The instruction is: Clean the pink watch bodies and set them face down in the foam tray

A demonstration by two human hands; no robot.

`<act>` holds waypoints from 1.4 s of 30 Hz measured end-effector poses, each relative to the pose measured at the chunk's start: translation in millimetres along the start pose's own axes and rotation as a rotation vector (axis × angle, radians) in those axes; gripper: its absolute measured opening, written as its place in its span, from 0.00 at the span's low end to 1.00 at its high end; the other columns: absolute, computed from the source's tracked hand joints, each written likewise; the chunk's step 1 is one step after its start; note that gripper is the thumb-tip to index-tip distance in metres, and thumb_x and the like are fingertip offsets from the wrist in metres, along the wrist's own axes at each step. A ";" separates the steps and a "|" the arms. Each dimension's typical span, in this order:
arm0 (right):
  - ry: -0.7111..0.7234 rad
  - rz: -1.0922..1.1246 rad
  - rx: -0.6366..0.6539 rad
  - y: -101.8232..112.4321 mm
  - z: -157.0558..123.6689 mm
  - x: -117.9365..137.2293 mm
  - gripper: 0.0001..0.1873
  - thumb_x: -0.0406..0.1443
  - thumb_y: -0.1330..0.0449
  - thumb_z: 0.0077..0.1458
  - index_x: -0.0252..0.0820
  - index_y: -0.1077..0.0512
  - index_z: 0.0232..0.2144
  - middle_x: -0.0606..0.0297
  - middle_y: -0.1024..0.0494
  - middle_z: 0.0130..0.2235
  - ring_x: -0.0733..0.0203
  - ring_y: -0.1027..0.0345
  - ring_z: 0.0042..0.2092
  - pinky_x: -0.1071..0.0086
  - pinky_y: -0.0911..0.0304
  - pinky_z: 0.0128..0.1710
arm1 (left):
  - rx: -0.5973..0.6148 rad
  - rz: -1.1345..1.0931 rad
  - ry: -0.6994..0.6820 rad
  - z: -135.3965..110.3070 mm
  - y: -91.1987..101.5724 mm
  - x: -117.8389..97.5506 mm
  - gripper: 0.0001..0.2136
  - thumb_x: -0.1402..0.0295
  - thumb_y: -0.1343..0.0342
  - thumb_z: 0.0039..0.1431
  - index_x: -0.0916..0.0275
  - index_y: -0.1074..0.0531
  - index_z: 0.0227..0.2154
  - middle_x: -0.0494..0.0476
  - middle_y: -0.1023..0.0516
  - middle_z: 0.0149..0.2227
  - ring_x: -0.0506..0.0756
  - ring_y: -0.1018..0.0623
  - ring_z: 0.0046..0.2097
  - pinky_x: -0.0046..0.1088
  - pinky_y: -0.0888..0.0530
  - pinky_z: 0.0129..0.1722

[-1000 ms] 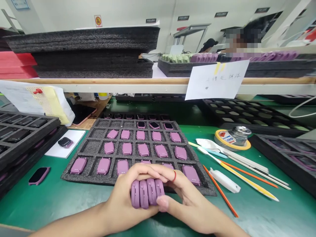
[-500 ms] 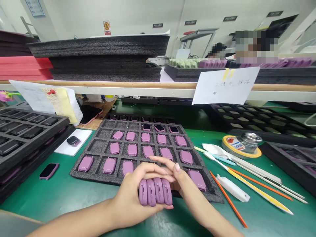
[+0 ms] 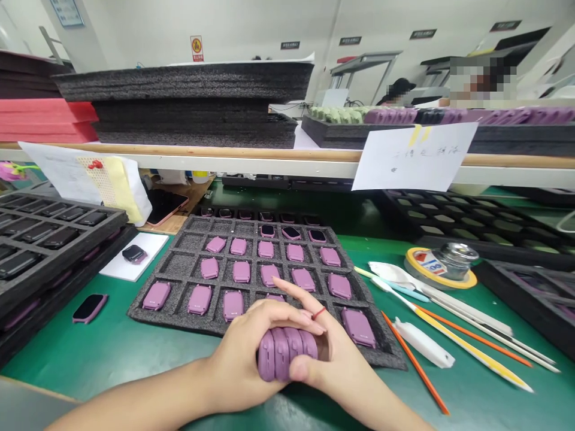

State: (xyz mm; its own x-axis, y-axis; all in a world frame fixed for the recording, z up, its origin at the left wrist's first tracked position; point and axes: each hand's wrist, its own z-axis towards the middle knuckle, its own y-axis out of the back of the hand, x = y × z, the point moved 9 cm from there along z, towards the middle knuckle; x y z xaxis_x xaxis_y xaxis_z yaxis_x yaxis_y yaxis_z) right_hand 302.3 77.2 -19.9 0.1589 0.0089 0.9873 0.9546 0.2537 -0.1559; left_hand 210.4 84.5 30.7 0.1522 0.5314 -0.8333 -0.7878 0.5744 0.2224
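A row of several purple smartwatch bodies (image 3: 279, 354) stands on edge, side by side, between my two hands. My left hand (image 3: 240, 350) is closed around the row from the left, its fingers over the top. From the right, my right hand (image 3: 335, 356) grips the same row, with the thumb on the near face and the index finger stretched out over the tray. Just behind the hands lies a black foam tray (image 3: 179, 321). Many of its pockets hold purple watch bodies (image 3: 199, 299), mostly back side up; a few in the far row show dark screens.
At the left are a single watch (image 3: 90, 307), another on a white pad (image 3: 155, 246), and stacked watch trays (image 3: 58, 263). To the right lie an orange stick (image 3: 415, 362), brushes, a white tool (image 3: 424, 342) and a tape roll (image 3: 411, 260) with a glass jar. A shelf edge (image 3: 269, 161) crosses behind.
My right thumb has come down from above the row onto the watches' near face. The row has shifted slightly right and turned a little in my hands.
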 end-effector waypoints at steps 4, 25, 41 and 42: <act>0.002 -0.122 -0.114 3.8 -3.6 6.5 0.64 0.41 0.20 0.34 0.51 0.48 0.69 0.56 0.25 0.57 0.48 0.25 0.54 0.59 0.26 0.52 | 0.025 0.088 -0.177 -2.3 -1.8 -3.1 0.25 0.52 0.38 0.60 0.55 0.34 0.57 0.64 0.27 0.55 0.63 0.29 0.60 0.41 0.31 0.60; 0.600 -0.542 -0.165 2.0 -16.6 52.2 0.56 0.35 0.29 0.51 0.57 0.57 0.72 0.64 0.21 0.54 0.56 0.25 0.55 0.62 0.31 0.61 | 0.042 -0.509 0.677 -19.2 -16.3 36.2 0.59 0.70 0.24 0.39 0.52 0.58 0.69 0.68 0.34 0.62 0.65 0.27 0.59 0.45 0.31 0.58; 0.559 -0.364 -0.248 26.6 -16.3 56.2 0.29 0.52 0.48 0.68 0.54 0.41 0.67 0.62 0.26 0.57 0.62 0.33 0.61 0.71 0.40 0.64 | -0.077 -0.114 0.298 -4.7 5.2 14.8 0.20 0.76 0.28 0.45 0.59 0.23 0.43 0.55 0.17 0.47 0.58 0.20 0.53 0.33 0.25 0.56; 0.548 -0.309 -0.306 35.4 -15.4 56.2 0.23 0.48 0.49 0.70 0.55 0.37 0.64 0.64 0.24 0.53 0.64 0.30 0.58 0.74 0.37 0.61 | -0.073 -0.112 0.243 -3.5 5.2 10.8 0.20 0.77 0.28 0.46 0.59 0.23 0.43 0.55 0.17 0.47 0.58 0.20 0.54 0.32 0.26 0.57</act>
State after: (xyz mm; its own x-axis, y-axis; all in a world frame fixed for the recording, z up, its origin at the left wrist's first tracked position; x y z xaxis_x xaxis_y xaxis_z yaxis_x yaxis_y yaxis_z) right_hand 348.9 71.8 29.6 -0.1035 -0.5296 0.8419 0.9919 -0.1181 0.0477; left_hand 205.8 91.1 21.1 0.1000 0.2973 -0.9495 -0.8162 0.5703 0.0925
